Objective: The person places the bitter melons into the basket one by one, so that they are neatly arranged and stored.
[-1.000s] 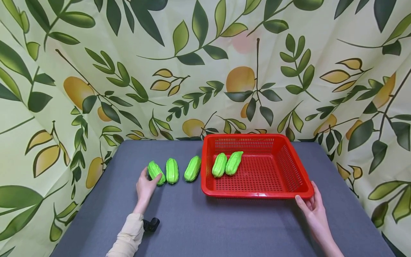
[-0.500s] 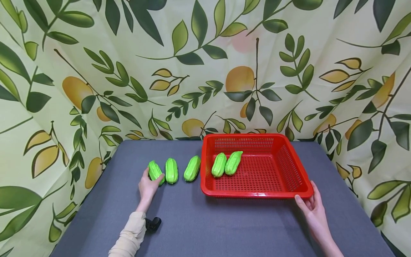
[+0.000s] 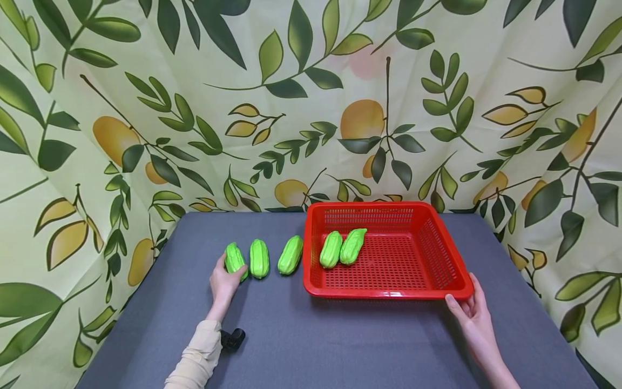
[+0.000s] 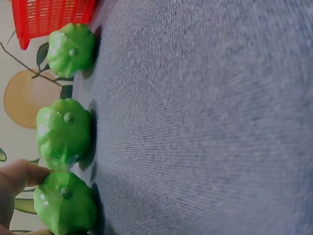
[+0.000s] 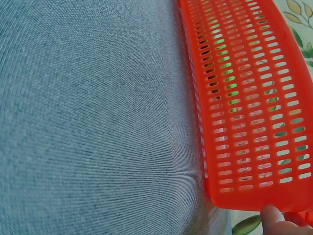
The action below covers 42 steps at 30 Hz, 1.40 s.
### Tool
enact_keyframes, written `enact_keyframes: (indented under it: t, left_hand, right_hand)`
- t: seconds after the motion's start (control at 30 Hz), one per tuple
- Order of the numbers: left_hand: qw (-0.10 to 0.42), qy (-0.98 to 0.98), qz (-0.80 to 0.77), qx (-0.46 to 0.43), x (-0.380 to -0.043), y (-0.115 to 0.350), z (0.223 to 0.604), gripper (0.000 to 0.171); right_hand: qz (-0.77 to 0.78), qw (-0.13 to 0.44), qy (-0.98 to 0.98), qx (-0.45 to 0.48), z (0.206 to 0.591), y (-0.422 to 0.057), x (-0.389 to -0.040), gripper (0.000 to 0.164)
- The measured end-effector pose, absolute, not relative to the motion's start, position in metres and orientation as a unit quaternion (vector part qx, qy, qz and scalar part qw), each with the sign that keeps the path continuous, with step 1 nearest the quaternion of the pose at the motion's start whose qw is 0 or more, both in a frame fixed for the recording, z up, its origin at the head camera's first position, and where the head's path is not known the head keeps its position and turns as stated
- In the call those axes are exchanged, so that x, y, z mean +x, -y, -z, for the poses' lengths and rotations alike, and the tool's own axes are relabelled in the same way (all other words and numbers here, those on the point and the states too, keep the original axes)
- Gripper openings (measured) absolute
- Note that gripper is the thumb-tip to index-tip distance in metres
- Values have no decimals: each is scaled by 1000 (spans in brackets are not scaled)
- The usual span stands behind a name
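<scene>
In the head view my left hand [image 3: 225, 282] grips the leftmost ridged green gourd [image 3: 235, 259], thumb on its right side and fingers on its left. Close beside it, in the left wrist view, lies a second gourd [image 4: 64, 132]. A third gourd [image 3: 290, 255] lies by the left wall of the red plastic basket [image 3: 379, 295]. Two more gourds, a left one [image 3: 331, 249] and a right one [image 3: 353, 246], lie side by side inside the basket. My right hand [image 3: 473, 313] holds the basket's near right corner, thumb at the rim; its other fingers are partly hidden.
A grey cloth [image 3: 369, 346] covers the table. Behind and at both sides hangs a leaf-and-fruit patterned curtain [image 3: 311, 162]. A black device [image 3: 233, 339] sits at the left wrist, by the cream sleeve [image 3: 196, 351].
My left hand has shifted slightly right, and the gripped gourd has turned a little closer in line with its neighbour. My right hand keeps its hold on the basket corner.
</scene>
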<state>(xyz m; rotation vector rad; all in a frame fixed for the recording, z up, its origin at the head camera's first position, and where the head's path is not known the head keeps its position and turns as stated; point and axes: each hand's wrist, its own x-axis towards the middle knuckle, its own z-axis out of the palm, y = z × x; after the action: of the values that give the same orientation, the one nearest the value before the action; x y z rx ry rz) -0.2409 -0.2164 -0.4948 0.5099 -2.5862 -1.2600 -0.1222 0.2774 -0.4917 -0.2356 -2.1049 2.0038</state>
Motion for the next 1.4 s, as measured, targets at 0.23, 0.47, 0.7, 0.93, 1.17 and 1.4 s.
enact_keyframes:
  t: [0.23,0.47,0.7,0.93,1.17,1.4]
  left_hand:
    - [129,873,433,182,-238,217,497,70]
    - [131,872,437,180,-235,217,493,70]
    - [137,862,451,184,-233,216,486,71]
    - [156,840,486,182,-233,211,474,72]
    - [164,813,536,161,-230,202,458,73]
    - [151,794,569,153,-225,194,448,75]
  right_hand:
    - [-682,112,718,-82,492,-277,-122,84]
    - [-682,116,718,-81,491,-277,-123,84]
    - [-684,117,715,-80,490,-277,-123,84]
    - [-677,113,722,-87,490,-278,-123,85]
    - [-675,109,724,-90,490,-279,-123,85]
    - [-674,110,725,-88,490,-279,-122,85]
